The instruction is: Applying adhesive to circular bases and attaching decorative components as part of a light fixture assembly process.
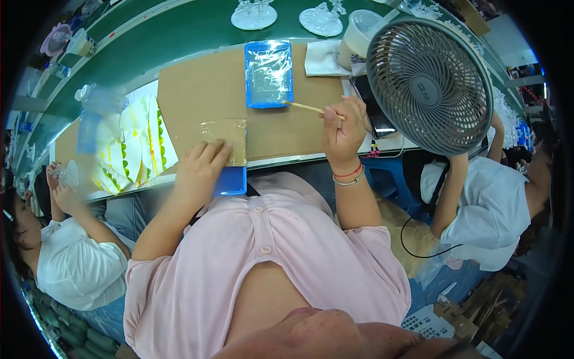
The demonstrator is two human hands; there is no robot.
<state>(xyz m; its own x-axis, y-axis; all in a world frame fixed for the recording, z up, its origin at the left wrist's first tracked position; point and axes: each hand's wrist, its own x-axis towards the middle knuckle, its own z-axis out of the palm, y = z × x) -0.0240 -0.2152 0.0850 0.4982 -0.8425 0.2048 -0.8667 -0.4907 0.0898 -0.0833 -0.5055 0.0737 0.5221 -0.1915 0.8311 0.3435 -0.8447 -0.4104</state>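
Note:
My right hand (345, 128) is closed around a thin wooden stick (311, 108), its far tip at the lower right corner of a blue tray (269, 106). That tray has a shiny, see-through surface inside its blue rim. On the left, my left hand (204, 160) lies with its fingers stretched over a clear, shiny sheet (238, 133) near the table's front edge. Just below it, a flat blue piece (231, 182) sticks out past that edge. The thumb of my left hand is hidden, so whether it touches the blue piece cannot be seen.
Brown cardboard (197, 84) covers the work area. A grey fan (427, 87) stands at right, by a plastic tub (362, 36) and a dark phone-like slab (371, 105). Patterned sheets (137, 140) and a clear bottle (101, 99) lie left. People sit on both sides.

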